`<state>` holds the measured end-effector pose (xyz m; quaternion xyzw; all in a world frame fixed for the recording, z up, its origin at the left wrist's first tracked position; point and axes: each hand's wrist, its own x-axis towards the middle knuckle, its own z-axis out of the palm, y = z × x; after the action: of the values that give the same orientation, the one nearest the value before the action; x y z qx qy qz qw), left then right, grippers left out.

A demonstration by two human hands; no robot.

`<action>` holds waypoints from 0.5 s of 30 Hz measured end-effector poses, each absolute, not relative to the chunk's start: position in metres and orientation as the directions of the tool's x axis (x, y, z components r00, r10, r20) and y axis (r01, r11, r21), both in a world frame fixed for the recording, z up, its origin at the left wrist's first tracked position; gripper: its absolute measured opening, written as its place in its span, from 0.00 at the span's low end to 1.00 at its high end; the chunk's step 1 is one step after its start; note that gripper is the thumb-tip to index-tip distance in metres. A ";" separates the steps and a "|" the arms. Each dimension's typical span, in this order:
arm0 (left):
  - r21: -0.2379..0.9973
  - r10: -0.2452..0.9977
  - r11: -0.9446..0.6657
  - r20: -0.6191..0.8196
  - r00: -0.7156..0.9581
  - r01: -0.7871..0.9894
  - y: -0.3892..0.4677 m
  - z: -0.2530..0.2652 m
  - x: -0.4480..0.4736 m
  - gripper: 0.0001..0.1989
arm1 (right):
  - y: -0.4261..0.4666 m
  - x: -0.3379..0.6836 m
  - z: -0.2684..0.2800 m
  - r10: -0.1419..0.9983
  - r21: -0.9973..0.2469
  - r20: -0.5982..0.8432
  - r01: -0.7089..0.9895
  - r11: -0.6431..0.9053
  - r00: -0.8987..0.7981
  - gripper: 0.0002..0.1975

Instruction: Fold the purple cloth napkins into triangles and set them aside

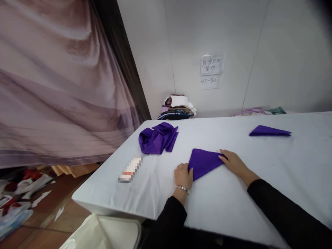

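Observation:
A purple cloth napkin (204,162), folded into a triangle, lies on the white-covered table between my hands. My left hand (183,175), with a bracelet at the wrist, grips its left edge between thumb and fingers. At the narrow right corner, my right hand (232,162) pinches the cloth. Farther back on the right sits another folded purple napkin (269,131), its layers slightly raised. Toward the back left lies a crumpled heap of purple cloth (157,139), apart from both hands.
A blurred-out white and orange item (131,169) lies near the table's left side. Behind the white tablecloth (109,186) rises a stack of folded clothes (177,107). Papers with handwriting (211,65) hang on the wall. A pinkish curtain (59,79) hangs at left; a pale chair (119,230) stands below.

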<state>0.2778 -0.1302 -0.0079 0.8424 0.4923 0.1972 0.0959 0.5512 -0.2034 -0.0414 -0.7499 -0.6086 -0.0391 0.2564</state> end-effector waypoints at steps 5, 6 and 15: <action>0.368 0.881 -0.471 0.228 0.414 0.801 -0.136 -0.007 0.275 0.10 | -0.205 0.551 -0.040 0.891 -0.350 0.385 0.932 -0.100 0.241 0.26; 0.371 0.882 -0.470 0.236 0.408 0.801 -0.137 -0.007 0.275 0.09 | -0.205 0.551 -0.040 0.891 -0.349 0.389 0.932 -0.095 0.237 0.26; 0.326 0.881 -0.466 0.258 0.397 0.822 -0.147 -0.007 0.273 0.12 | -0.207 0.550 -0.040 0.894 -0.306 0.408 0.950 -0.059 0.187 0.23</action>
<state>0.2734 -0.1470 -0.0073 0.8325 0.5115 0.1999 0.0732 0.5504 -0.2071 -0.0403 -0.7256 -0.6353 -0.0547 0.2586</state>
